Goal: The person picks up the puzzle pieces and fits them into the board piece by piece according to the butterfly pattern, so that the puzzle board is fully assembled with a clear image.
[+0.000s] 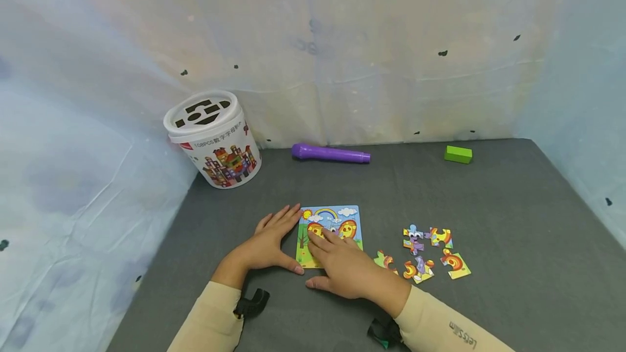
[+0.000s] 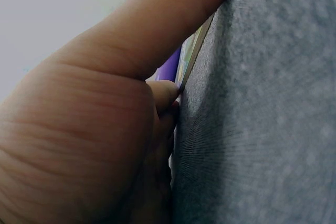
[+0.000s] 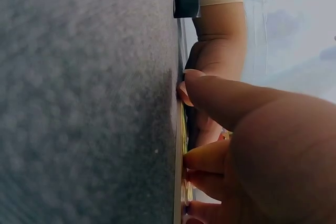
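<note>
A square jigsaw puzzle (image 1: 348, 213) with a butterfly, a rainbow and a tree lies flat on the grey table. Along its left side rests my left hand (image 1: 268, 246), fingers stretched toward the upper left corner and thumb at the lower left one. My right hand (image 1: 344, 269) reaches over the lower part, its fingertips pressing on the picture and covering some of it. In the right wrist view those fingers (image 3: 207, 157) touch the top of the thin board (image 3: 178, 187). Several loose puzzle pieces (image 1: 455, 264) lie to the right; one piece (image 1: 385, 259) is partly hidden by my right hand.
At the back left stands a white bucket (image 1: 222, 145) with a slotted lid. A purple microphone-shaped stick (image 1: 332, 154) lies along the back edge, and a green block (image 1: 458, 154) sits at the back right. Cloth walls (image 1: 367, 69) surround the table.
</note>
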{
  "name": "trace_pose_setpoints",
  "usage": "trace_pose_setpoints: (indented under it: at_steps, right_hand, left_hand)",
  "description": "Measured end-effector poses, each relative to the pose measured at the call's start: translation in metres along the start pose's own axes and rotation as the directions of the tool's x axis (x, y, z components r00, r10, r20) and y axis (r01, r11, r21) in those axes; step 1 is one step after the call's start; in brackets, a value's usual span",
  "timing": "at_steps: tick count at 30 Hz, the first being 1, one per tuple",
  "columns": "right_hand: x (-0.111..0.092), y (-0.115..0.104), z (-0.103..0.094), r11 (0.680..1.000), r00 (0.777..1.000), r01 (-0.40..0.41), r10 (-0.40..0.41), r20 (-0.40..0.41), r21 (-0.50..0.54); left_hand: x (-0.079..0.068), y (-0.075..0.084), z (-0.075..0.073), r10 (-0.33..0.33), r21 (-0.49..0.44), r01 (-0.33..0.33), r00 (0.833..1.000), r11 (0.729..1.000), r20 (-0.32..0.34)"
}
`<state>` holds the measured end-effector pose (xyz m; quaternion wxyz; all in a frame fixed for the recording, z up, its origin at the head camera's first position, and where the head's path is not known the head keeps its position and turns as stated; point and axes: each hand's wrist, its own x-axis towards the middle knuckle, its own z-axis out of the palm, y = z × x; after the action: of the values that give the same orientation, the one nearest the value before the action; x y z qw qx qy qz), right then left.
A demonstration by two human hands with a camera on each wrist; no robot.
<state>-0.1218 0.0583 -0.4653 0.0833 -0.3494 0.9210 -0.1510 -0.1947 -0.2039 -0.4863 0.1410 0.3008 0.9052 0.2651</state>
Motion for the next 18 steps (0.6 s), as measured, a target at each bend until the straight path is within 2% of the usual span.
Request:
trace_pose_setpoints:
  at_steps: [15,18]
  right_hand:
    - [0.0024,0.0059,0.007,0.998,0.999,-0.009,0.012,-0.051,0.065]
    - [0.0034,0.007,0.008,0.999,0.999,0.0,0.003,-0.05,0.049]
  left_hand:
    - [-0.0002,0.0007,-0.0004,0.01,0.011,-0.01,1.0,1.0,0.0]
    - [0.0002,0.0003,0.0,0.005,0.016,-0.005,1.0,1.0,0.004]
